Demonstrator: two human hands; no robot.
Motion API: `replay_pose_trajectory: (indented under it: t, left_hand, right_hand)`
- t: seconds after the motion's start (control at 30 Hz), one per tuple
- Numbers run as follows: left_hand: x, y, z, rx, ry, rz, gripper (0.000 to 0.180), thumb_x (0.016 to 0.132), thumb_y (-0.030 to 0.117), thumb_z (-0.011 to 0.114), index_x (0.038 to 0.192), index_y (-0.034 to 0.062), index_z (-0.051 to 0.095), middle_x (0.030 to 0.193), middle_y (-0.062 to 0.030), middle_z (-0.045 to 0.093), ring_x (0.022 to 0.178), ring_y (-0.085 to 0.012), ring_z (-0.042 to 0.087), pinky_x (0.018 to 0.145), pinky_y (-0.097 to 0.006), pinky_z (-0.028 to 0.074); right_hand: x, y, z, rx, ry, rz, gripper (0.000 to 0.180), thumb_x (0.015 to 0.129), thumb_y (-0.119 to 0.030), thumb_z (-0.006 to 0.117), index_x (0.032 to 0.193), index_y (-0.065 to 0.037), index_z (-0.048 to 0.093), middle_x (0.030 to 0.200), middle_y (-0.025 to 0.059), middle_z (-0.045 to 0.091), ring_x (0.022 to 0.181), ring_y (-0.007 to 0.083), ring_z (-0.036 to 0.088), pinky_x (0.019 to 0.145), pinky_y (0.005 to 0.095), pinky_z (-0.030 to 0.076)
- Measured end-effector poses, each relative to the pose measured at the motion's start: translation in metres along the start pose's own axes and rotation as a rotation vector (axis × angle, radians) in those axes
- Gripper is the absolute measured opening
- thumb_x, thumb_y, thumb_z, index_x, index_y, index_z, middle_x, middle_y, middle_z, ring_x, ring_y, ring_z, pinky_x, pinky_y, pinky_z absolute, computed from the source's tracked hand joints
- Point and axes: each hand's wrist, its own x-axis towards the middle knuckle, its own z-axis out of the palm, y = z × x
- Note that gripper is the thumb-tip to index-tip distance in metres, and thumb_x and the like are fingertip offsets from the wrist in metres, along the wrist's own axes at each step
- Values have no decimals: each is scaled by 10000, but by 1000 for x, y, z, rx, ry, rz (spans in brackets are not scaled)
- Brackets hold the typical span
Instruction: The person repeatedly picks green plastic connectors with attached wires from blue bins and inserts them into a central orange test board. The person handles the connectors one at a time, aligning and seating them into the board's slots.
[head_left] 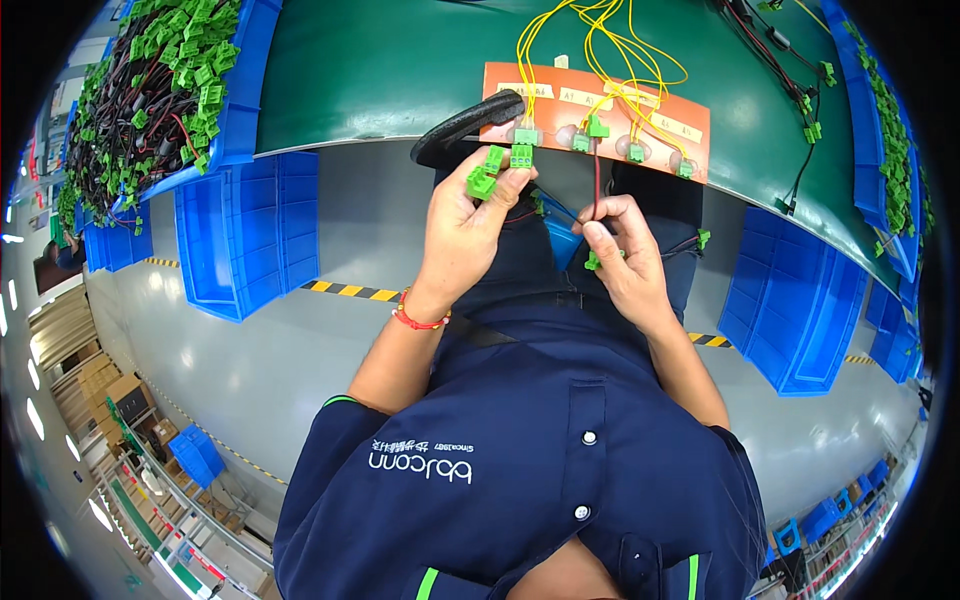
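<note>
My left hand [465, 225] is closed around several green terminal connectors [481, 183]. One of them, a green connector [521, 156], is at the lower edge of a green socket [525, 136] on an orange board [497, 82]; whether it is seated I cannot tell. My right hand [628, 262] pinches a thin red-and-black cable [597, 180]. That cable runs up to another green connector [597, 127] at the board. A further green connector [592, 261] hangs beside my right fingers. Yellow wires [590, 30] loop up from the board's sockets.
The board lies at the near edge of a green tabletop [380, 70]. A black curved object [465, 125] juts over that edge. Blue bins [228, 80] of wired green connectors flank both sides. Loose cables [790, 80] lie at right. More blue bins [250, 230] stand below the table.
</note>
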Motion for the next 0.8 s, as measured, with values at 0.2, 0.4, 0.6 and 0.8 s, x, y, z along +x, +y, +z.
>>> replay_pose_trajectory:
  t: [0.2, 0.4, 0.6, 0.8]
  left_hand:
    - [4, 7, -11, -3, -44, -60, 234, 985, 175, 643, 1081, -37, 674, 948, -25, 698, 844, -55, 578, 771, -216, 472]
    - [7, 5, -7, -75, -22, -110, 206, 983, 166, 645, 1027, -28, 700, 916, -10, 694, 755, -33, 524, 680, -210, 435]
    - [5, -7, 10, -2, 164, 73, 213, 1001, 170, 613, 1044, -19, 700, 770, 45, 562, 594, 2, 381, 527, -202, 287]
    - [-16, -20, 18, 148, 311, 326, 229, 1037, 152, 539, 1077, -25, 678, 787, 44, 497, 554, 30, 336, 469, -184, 237]
  right_hand:
    - [2, -6, 7, 43, -84, 50, 184, 1015, -162, 584, 1130, -22, 551, 1070, 18, 560, 919, 61, 541, 775, 229, 472]
    - [2, -4, 8, 44, -58, 14, 223, 1012, -158, 587, 1184, -20, 557, 1085, 20, 573, 936, 65, 552, 785, 235, 477]
    - [1, -11, 12, -35, -22, -7, 233, 988, -123, 612, 1199, -27, 589, 1063, 36, 593, 900, 86, 571, 762, 241, 489]
    - [-5, -10, 6, -412, 13, -371, 372, 877, -62, 720, 1229, -33, 604, 1042, 100, 603, 898, 175, 621, 745, 276, 522]
